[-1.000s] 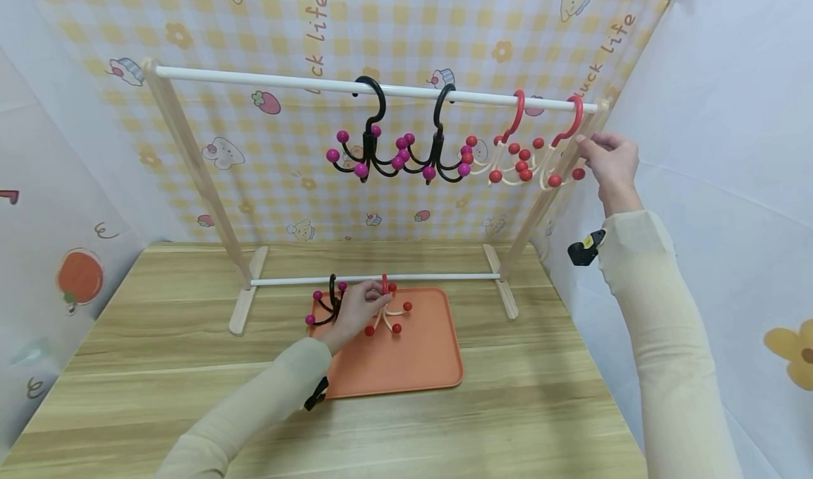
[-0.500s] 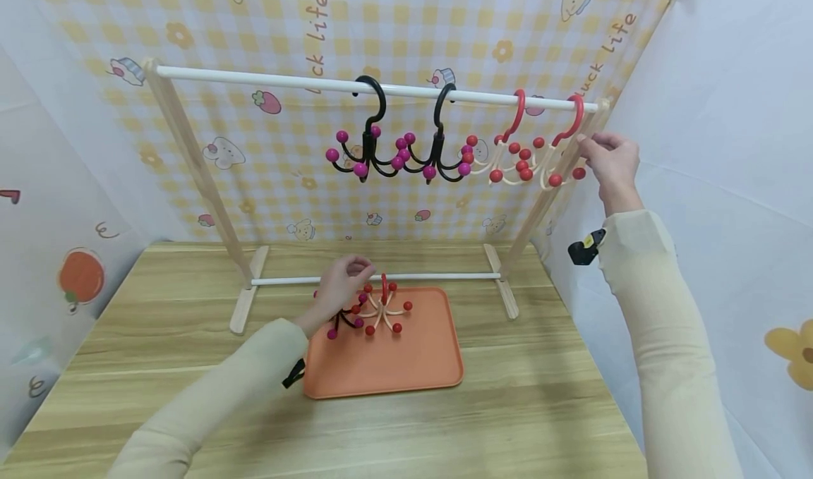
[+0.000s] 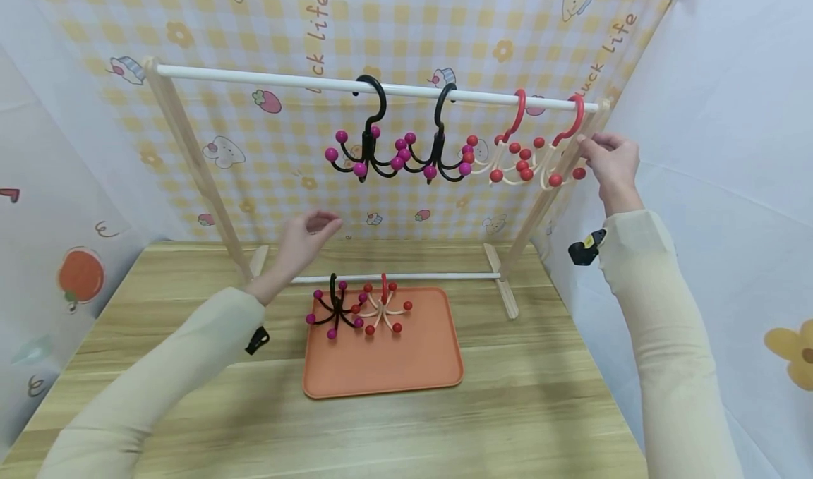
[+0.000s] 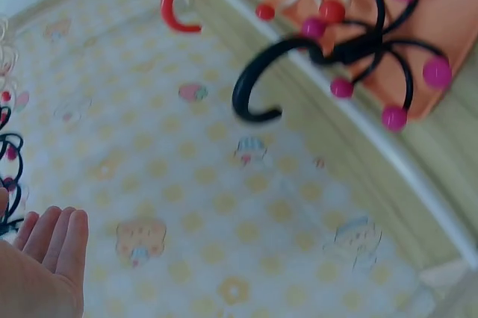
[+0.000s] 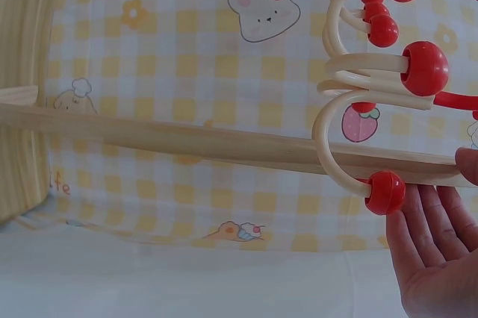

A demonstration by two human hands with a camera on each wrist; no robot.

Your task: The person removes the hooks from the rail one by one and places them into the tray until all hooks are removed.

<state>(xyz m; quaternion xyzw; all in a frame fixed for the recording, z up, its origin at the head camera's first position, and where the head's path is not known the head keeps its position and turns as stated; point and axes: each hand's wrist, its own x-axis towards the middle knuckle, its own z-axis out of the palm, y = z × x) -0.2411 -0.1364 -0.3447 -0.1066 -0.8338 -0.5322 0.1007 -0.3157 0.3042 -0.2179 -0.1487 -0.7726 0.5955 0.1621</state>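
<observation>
My left hand (image 3: 306, 240) is in the air behind the tray, fingers loosely bent with nothing in them. My right hand (image 3: 612, 163) grips the right wooden post (image 5: 239, 145) of a hanging rack between thumb and fingers, just under the top rail (image 3: 254, 79). On that rail hang two black hooked hangers (image 3: 368, 147) with magenta balls and two cream hangers with red hooks (image 3: 576, 116) and red balls. Another black hanger (image 3: 336, 311) and another red-hooked cream hanger (image 3: 384, 294) lie side by side on the orange tray (image 3: 387, 370), hooks pointing to the back.
The rack's lower white rail (image 3: 444, 276) runs behind the tray, close to its back rim. Its left post (image 3: 197, 161) and wooden feet (image 3: 502, 281) stand on the wood-grain table (image 3: 508, 408). A checked cloth (image 3: 267, 161) forms the back wall.
My left hand has let go near the red-hooked hanger on the tray and moved up and left, away from both hangers there. My right hand stays at the post.
</observation>
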